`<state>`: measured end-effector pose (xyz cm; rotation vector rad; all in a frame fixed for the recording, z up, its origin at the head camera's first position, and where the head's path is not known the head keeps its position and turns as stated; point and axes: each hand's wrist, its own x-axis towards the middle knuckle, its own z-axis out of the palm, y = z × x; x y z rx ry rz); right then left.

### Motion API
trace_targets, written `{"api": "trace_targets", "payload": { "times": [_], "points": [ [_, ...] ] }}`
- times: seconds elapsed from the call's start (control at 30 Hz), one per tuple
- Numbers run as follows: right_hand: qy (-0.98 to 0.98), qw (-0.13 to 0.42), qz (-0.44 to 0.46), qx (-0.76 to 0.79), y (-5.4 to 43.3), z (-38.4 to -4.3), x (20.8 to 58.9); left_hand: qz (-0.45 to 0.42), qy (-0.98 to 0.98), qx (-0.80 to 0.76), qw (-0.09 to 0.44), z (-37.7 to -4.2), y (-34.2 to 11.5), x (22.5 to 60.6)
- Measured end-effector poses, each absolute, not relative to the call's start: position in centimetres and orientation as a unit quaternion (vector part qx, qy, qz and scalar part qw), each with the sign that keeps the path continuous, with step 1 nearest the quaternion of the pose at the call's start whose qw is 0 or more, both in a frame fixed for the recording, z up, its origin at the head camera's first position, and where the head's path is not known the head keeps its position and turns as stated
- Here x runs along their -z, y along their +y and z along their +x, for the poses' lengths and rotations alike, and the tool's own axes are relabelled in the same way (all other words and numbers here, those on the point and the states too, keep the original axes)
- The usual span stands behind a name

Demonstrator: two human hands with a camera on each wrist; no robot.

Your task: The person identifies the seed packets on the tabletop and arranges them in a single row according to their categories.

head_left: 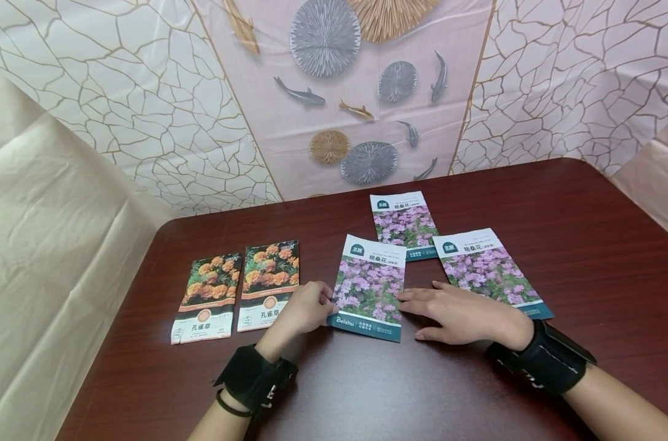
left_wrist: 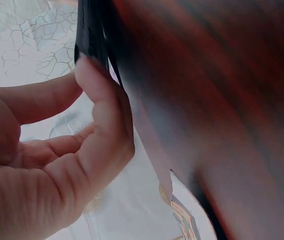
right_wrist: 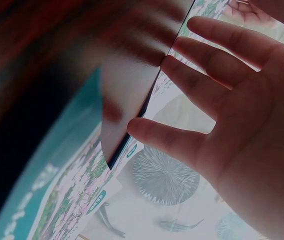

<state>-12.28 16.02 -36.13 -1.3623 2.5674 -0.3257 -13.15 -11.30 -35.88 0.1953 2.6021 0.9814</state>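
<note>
A seed packet with pink-purple flowers (head_left: 367, 288) lies at the middle of the table, its teal bottom edge toward me. My left hand (head_left: 309, 307) pinches its lower left edge between thumb and fingers; in the left wrist view the packet (left_wrist: 92, 32) shows as a dark strip at the fingertips. On the other side, my right hand (head_left: 458, 313) lies with fingers extended, fingertips right at the packet's right edge. A second pink-flower packet (head_left: 485, 266) sits partly beneath that hand's far side. Behind them lies a third pink-flower packet (head_left: 402, 223), its lower corner overlapped.
Two orange marigold seed packets, one farther left (head_left: 207, 297) and one nearer the middle (head_left: 269, 285), lie side by side at the left. The dark red-brown table (head_left: 356, 392) ends at a patterned cloth backdrop (head_left: 356, 122).
</note>
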Motion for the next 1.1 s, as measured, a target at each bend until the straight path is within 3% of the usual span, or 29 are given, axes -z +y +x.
{"api": "trace_targets", "payload": {
  "times": [0.7, 1.1],
  "points": [
    [0.875, 0.096, -0.461, 0.116, 16.0, -12.2, 36.0, 0.055, 0.860, -0.468, 0.194, -12.8, -11.7, 35.6],
    [0.892, 0.043, -0.429, 0.132, 15.9, -12.4, 35.8, 0.014, 0.854, -0.494, 0.166, -13.0, -12.9, 35.0]
  ]
}}
